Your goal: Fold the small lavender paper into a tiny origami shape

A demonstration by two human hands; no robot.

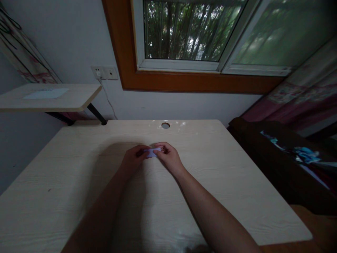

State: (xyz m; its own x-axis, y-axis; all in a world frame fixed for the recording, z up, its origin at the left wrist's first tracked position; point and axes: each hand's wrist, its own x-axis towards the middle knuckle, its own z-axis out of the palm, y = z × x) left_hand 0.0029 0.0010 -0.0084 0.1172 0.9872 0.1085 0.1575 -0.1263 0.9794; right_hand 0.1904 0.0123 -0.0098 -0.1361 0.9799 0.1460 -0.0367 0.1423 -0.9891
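A small pale folded piece of paper (152,151) sits between my two hands on a light wooden desk (79,182). My left hand (134,158) pinches its left end with curled fingers. Its right end is pinched by my right hand (168,156), fingertips pressed together over the top edge. Both forearms reach in from the bottom of the view. Most of the paper is hidden by my fingers.
A round cable hole (165,125) lies near the desk's far edge. A raised side shelf (50,96) with a sheet on it stands at the left. A wall socket (104,72) and a window (189,35) are behind. A dark bed frame (279,165) borders the right.
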